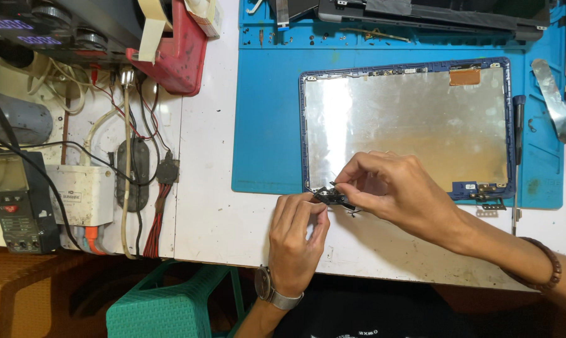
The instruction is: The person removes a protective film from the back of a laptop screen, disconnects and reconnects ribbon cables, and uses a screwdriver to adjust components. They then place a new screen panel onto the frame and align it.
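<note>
both hands, left hand [295,235] and right hand [392,188], pinching a small black hinge part [334,198] at the corner of the blue laptop lid [408,128] on the blue mat [267,125].

- An electronics repair workshop, seen at one crowded bench.
- Just beyond the fingers [358,172] lies a blue repair mat [267,125] bearing an opened laptop lid shell [408,125].
- Right of the fingers, a screwdriver [519,134] rests on the mat.
- Far left of them sit a multimeter [14,200], tangled wires [133,119] and a bench power supply [45,28].
</note>
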